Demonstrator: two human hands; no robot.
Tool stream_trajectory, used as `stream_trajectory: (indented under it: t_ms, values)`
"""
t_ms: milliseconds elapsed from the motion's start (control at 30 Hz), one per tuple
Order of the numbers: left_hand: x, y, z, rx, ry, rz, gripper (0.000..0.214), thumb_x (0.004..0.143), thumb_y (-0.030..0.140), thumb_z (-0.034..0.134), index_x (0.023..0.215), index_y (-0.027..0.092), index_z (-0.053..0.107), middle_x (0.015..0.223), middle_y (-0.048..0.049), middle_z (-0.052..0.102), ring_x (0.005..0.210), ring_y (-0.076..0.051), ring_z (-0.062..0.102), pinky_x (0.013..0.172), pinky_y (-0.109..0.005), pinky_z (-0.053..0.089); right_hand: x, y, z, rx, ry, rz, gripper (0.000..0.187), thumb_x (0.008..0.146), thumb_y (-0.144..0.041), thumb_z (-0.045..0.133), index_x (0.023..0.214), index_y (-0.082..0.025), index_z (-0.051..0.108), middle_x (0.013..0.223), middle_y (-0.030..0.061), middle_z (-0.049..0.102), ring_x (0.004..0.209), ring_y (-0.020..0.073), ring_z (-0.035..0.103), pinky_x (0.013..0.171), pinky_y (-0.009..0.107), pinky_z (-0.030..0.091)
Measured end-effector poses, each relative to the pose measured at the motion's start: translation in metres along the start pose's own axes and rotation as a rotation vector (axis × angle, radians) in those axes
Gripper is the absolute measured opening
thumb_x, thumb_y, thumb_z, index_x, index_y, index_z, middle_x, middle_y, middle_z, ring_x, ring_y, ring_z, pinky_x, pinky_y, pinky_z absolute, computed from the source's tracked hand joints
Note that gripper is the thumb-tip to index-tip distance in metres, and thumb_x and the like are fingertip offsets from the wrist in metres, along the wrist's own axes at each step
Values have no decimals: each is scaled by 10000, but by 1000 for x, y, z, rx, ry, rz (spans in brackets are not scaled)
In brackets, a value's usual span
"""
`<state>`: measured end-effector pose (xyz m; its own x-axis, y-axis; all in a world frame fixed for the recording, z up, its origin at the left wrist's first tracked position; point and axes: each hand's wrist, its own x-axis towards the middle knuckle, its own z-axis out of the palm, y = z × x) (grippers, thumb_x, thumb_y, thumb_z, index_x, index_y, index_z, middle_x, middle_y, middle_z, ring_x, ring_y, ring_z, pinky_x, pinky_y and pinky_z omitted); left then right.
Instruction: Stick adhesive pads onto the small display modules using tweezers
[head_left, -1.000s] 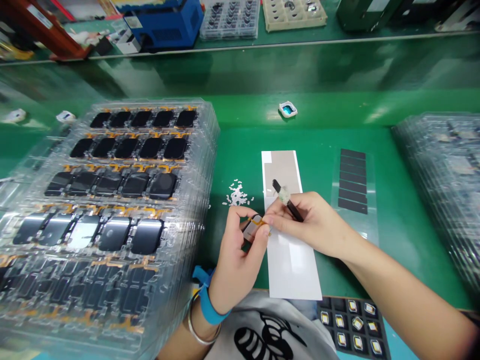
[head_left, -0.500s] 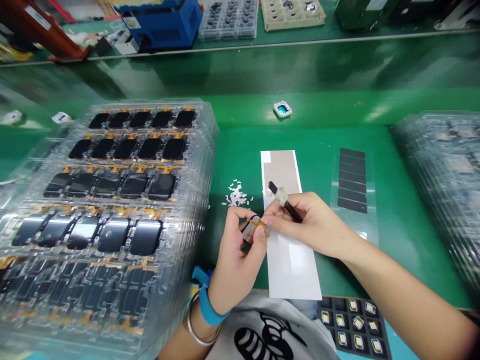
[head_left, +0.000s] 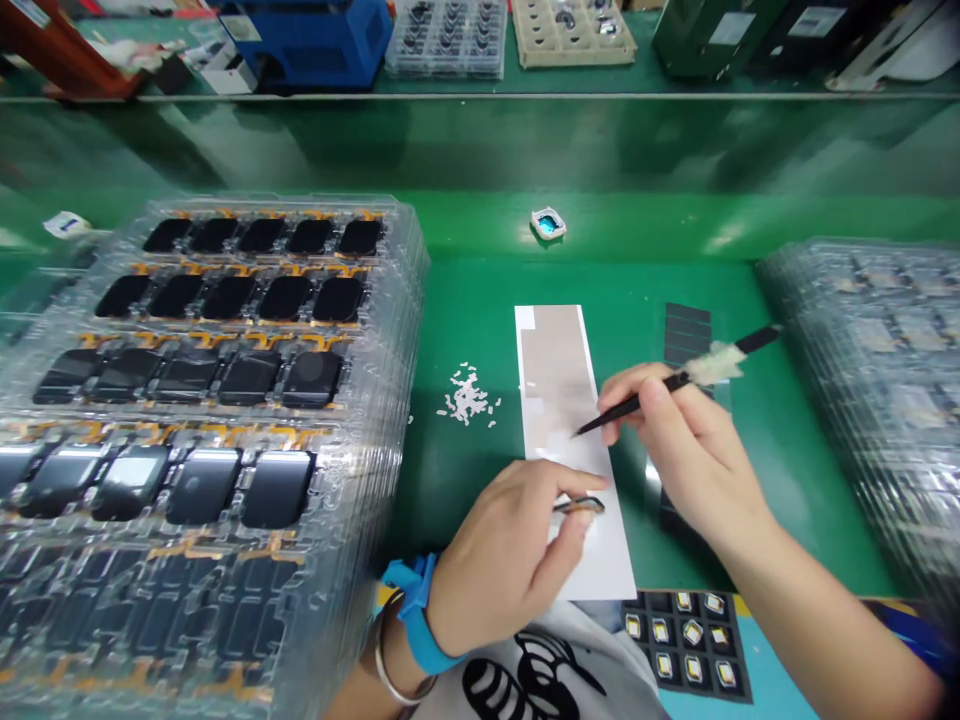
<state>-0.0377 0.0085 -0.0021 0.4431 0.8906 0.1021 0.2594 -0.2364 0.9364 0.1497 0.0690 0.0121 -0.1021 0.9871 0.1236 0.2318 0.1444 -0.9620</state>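
Observation:
My left hand (head_left: 517, 540) pinches a small watch-sized display module (head_left: 586, 505), seen nearly edge-on over the lower half of a white-edged sticker sheet (head_left: 556, 355). Fingers and thumb hide most of the module. In my right hand (head_left: 694, 450) is a pair of black tweezers (head_left: 621, 410) with pale tape (head_left: 716, 364) wrapped round the rear part. The tweezer tips point down-left and are at the sheet's surface, near the border of its greyish and white areas. A heap of tiny white slips (head_left: 466, 397) lies left of the sheet.
Stacked clear trays (head_left: 375, 400) of black displays fill the left side; more clear trays (head_left: 862, 330) stand at right. Black strips (head_left: 687, 335) lie partly behind my right hand. A black tray (head_left: 679, 640) of small parts is below the table edge. A white-framed part (head_left: 547, 224) sits further back.
My hands have separated. The right hand moved right and turned the tweezers so their tips reach the sheet; the left hand turned the module and lowered it. The view shifted slightly.

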Motion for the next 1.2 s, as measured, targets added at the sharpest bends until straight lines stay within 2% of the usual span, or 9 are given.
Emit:
stream_trajectory:
  t_ms: [100,167,333,600,833,933,1000,1133,1200]
  values:
    - [5,1,1,133,-113,130,112,1015,122,467,1113,155,509,1284,-169,675,1329,-274,562,1140,-450,446,-15,14,6,89,0,93,284,1005,-407,572,848,-204,692,877,10,656,703,101,703,686,218,595]
    - [7,1,2,208,-147,167,89,1007,98,463,1069,146,506,1271,-187,673,1361,-282,538,1195,-465,405,-19,21,11,116,31,103,208,956,-370,660,848,-196,695,895,12,654,705,108,728,688,210,625]
    - [8,0,2,271,-166,168,80,1023,115,436,1068,144,495,1209,-180,680,1334,-283,565,1191,-479,436,-19,21,17,137,86,137,181,901,-342,733,812,-188,703,908,26,679,664,120,743,662,209,652]
    - [8,2,0,290,-172,162,76,1025,110,442,1064,151,494,1168,-135,675,1333,-260,571,1207,-449,428,-16,16,16,213,59,198,175,859,-363,779,823,-206,711,787,31,745,698,195,785,619,233,664]
    - [8,2,2,238,-156,129,73,1029,113,448,1053,159,500,1129,-125,692,1313,-258,585,1178,-440,450,-15,14,11,222,16,178,175,873,-358,766,799,-207,720,815,26,751,669,161,768,625,225,655]
    - [5,1,2,161,-102,106,104,1032,118,441,1095,162,512,1169,-140,693,1276,-269,608,1094,-444,508,-15,11,4,374,54,124,108,847,-287,799,853,-228,708,836,2,757,711,148,772,700,231,659]
    - [2,0,3,48,-2,44,82,1039,162,464,1091,182,524,1113,-122,708,1149,-261,673,982,-422,560,-18,6,1,451,129,75,145,822,-239,822,877,-236,688,845,-11,762,735,129,767,718,211,650]
    - [1,2,2,-404,278,-194,84,1071,295,483,1118,225,486,899,-44,746,769,-151,715,712,-266,581,-35,-4,11,444,279,-40,142,879,-168,751,937,-243,646,851,-12,753,798,142,772,775,259,662]
    - [3,5,2,-596,315,-263,124,1078,338,474,1136,230,457,844,-29,750,628,-109,664,609,-210,543,-46,-6,24,411,320,-65,129,917,-153,694,967,-245,618,870,1,745,824,175,783,762,311,677]
